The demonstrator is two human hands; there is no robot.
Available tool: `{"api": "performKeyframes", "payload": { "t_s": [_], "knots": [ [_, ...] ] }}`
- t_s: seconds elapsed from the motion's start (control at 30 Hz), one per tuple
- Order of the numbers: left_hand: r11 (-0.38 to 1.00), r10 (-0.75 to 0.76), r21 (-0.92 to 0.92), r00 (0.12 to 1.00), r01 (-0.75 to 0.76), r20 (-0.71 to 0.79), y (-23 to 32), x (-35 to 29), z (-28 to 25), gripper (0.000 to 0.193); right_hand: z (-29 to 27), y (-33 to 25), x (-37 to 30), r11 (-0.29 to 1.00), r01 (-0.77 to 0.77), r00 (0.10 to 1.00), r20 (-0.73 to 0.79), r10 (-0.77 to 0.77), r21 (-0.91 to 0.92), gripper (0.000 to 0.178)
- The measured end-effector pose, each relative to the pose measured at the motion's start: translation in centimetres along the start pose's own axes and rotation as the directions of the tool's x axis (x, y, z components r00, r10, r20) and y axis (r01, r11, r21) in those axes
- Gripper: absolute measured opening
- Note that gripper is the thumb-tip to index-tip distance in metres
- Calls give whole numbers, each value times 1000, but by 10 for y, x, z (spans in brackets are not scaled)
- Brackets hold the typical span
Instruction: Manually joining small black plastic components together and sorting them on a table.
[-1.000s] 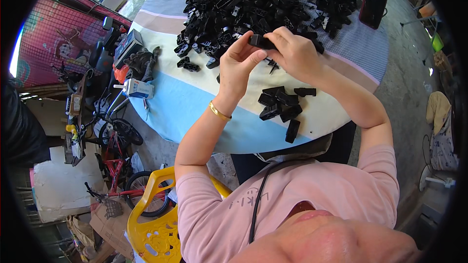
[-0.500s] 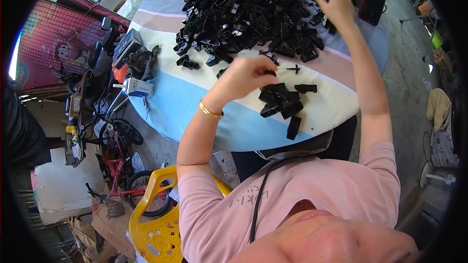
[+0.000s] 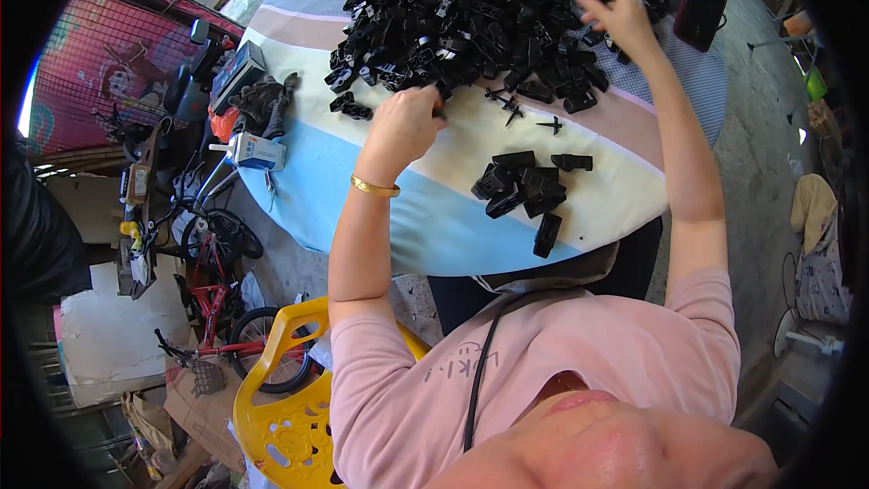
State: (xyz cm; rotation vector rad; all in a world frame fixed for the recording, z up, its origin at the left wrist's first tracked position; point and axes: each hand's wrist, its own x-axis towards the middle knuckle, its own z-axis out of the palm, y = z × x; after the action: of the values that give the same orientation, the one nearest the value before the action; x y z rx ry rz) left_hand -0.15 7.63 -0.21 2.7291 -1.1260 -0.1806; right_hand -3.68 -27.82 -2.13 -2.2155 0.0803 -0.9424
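Note:
A large heap of small black plastic parts point(image 3: 453, 18) covers the far half of the table. At its near left edge, my left hand point(image 3: 407, 129) has its fingers closed, with a black part partly visible at the fingertips. My right hand point(image 3: 625, 20) is over the heap's right side, fingers bent and apart; nothing can be made out in it. Nearer to me lies a small group of black plastic parts point(image 3: 520, 183), with one part point(image 3: 547, 234) apart toward the table edge. Several thin black cross-shaped pieces point(image 3: 554, 126) lie between group and heap.
The oval table has a striped cloth point(image 3: 317, 208). A phone point(image 3: 701, 7) stands upright at the far right. On the left edge are a white and blue carton point(image 3: 258, 154), dark gloves point(image 3: 270, 109) and a box point(image 3: 237, 77). A yellow chair point(image 3: 294, 417) stands at my left.
My left hand has moved left and away from me, from above the small group to the heap's near edge. My right hand stays over the right side, its fingers more bent.

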Motion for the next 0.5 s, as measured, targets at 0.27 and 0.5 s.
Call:
{"api": "performKeyframes", "payload": {
  "t_s": [0.27,0.5],
  "knots": [
    [701,66,-660,945,-271,-319,50,7,5,32,42,-119,-54,869,-107,927,365,-89,483,23],
    [-94,-154,-983,978,-159,-143,36,17,14,37,50,-122,-69,830,-61,937,317,-143,555,15]
  ]
}}
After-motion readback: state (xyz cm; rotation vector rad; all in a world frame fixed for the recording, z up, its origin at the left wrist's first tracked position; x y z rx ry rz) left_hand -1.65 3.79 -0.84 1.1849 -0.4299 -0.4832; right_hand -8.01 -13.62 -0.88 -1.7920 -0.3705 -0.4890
